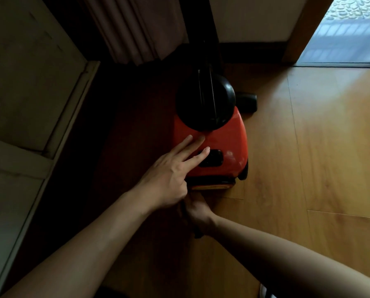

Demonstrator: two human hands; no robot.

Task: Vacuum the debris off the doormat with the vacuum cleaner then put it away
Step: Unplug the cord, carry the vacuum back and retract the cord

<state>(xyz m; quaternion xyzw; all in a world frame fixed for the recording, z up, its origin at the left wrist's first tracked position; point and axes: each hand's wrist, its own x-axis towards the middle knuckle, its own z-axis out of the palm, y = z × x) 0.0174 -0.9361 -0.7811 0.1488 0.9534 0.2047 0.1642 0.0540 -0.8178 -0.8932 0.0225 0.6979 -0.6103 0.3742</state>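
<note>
The floor (308, 168) is made of shiny wooden boards, bright on the right side and dark on the left side. At the top right corner an open doorway (347, 35) lets in light, and a pale bumpy ground shows outside it. A pale wall (255, 16) stands along the top edge of the floor, with a dark strip at its foot. A brown curtain (136, 29) hangs down to the floor near the top middle. A big pale panel with raised strips (29, 93) runs down the left side; I cannot tell if it is a door or a cupboard. The vacuum cleaner (227, 143) sits on the floor near the middle, close to the curtain and the wall. It has a red body with a round black part on top, and a dark button or slot on its near end. A black nozzle piece (247, 101) lies on the floor just behind it, on the right. The left hand (171, 177) rests flat on top of the red body with the fingers (198, 157) straight and spread a little, holding nothing; one fingertip touches the dark button. The right hand (198, 211) is low at the near end of the vacuum cleaner, partly under the left hand. Its fingers are hidden, so I cannot tell if they hold anything.
</note>
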